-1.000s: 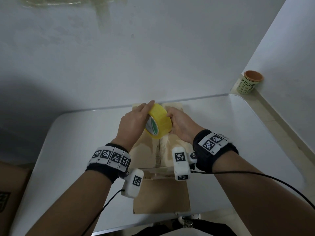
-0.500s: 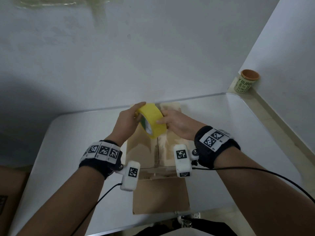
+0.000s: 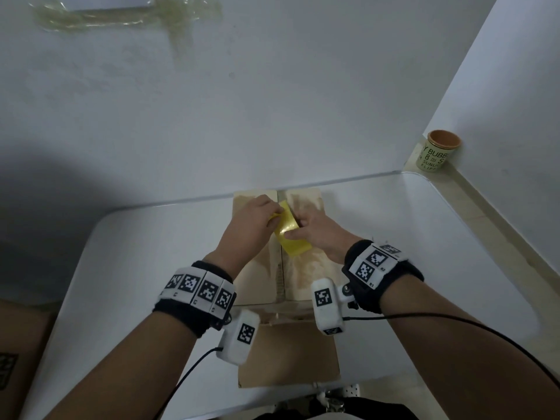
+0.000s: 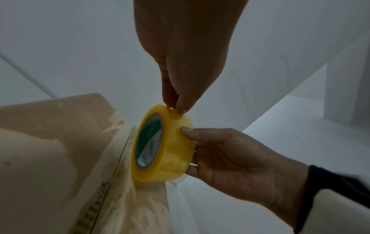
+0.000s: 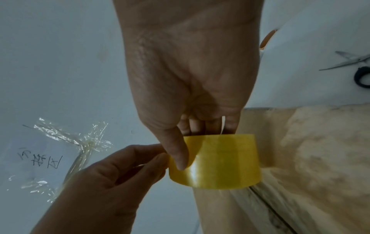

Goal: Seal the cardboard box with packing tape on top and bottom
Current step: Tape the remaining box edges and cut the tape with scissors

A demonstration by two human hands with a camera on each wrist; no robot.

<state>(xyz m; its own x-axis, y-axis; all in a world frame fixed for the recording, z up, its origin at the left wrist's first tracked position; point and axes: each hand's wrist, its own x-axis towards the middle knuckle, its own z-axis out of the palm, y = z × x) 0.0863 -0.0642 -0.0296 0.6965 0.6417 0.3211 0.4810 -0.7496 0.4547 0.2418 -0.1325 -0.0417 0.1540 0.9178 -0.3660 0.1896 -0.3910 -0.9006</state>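
Left hand (image 3: 248,228): pinches the tape roll's (image 3: 289,234) rim, mid-frame.
Right hand (image 3: 315,234): grips the roll's outer band.
Roll: light, stiff, slick; hold by the rim.
Cardboard box (image 3: 306,277): beneath, centre of worktop (image 3: 424,253).

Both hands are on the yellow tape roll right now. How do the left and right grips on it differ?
The right hand wraps the tape roll, thumb on its outer band and fingers behind; the left hand only pinches the roll's top edge with its fingertips. In the head view the left hand sits at the roll's far end, the right at its near side. Both hold the roll above the cardboard box, near its centre seam.
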